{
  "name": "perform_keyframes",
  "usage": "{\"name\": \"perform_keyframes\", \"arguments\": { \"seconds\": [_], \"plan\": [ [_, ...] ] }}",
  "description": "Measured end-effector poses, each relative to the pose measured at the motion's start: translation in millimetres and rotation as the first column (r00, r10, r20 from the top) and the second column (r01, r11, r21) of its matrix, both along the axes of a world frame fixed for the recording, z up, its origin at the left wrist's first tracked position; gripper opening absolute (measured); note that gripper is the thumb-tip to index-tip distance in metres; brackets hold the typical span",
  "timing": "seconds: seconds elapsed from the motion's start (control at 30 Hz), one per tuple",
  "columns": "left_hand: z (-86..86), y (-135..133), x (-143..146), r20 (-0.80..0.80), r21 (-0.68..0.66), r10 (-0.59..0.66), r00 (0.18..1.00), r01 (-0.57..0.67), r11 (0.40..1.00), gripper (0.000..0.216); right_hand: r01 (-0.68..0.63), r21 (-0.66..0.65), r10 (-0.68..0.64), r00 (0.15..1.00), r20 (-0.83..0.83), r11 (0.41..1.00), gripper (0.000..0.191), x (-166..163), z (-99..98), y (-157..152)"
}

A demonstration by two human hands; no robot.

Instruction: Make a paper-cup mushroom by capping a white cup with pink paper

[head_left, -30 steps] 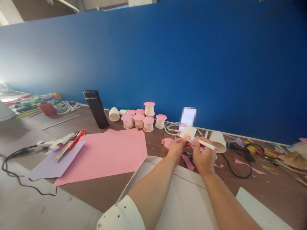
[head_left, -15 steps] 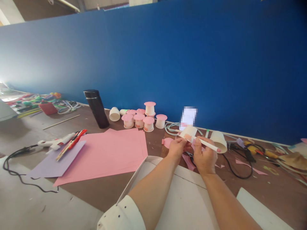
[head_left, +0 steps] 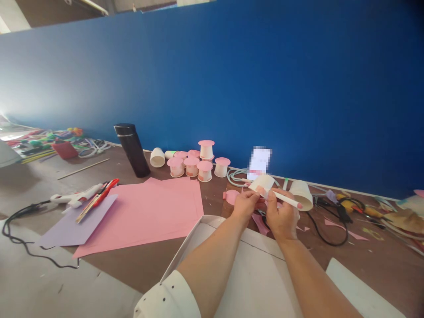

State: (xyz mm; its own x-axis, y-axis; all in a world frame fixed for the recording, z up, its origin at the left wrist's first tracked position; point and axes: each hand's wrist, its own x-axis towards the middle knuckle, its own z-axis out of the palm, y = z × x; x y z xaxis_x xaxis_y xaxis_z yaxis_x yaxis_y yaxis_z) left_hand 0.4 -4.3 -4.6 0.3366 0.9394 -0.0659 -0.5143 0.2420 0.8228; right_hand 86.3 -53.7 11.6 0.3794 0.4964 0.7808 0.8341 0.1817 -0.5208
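Observation:
My left hand [head_left: 244, 204] grips a small white paper cup [head_left: 263, 183] with a pink patch on its side, tipped on its side above the table. My right hand [head_left: 281, 216] is closed on a white pen [head_left: 285, 200] with a pink end, its tip touching the cup's pink patch. Both hands meet just past the edge of a white board [head_left: 251, 274]. Another white paper cup [head_left: 301, 194] lies on its side just right of my hands. A pink paper disc [head_left: 231, 196] lies left of my left hand.
Pink sheet [head_left: 149, 212] and lilac sheet [head_left: 76, 221] lie at left, with a glue gun [head_left: 74, 197] and red cutter [head_left: 102, 193]. A black flask [head_left: 132, 150] and several pink-topped cups [head_left: 195, 165] stand by the blue wall [head_left: 232, 88]. Cables and tools [head_left: 347, 212] clutter the right.
The cup has tilted slightly and the pen tip has shifted a little on its pink patch. Both hands stay in the same spot.

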Motion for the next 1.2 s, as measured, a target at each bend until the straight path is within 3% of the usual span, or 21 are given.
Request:
{"name": "perform_keyframes", "arguments": {
  "seconds": [0.97, 1.2],
  "plan": [
    [1.6, -1.0, 0.9, -0.038, 0.009, 0.009, 0.999, -0.009, 1.000, 0.021, -0.021, -0.023, 0.021, 0.999, 0.029, 1.000, 0.029, 1.8, -1.6, -0.2],
    [8.1, -3.3, -0.9, -0.050, -0.050, 0.022, 0.999, -0.025, 0.998, 0.015, 0.021, 0.054, -0.023, 0.999, 0.024, 0.998, 0.027, 3.5, -0.9, -0.7]
  ]
}}
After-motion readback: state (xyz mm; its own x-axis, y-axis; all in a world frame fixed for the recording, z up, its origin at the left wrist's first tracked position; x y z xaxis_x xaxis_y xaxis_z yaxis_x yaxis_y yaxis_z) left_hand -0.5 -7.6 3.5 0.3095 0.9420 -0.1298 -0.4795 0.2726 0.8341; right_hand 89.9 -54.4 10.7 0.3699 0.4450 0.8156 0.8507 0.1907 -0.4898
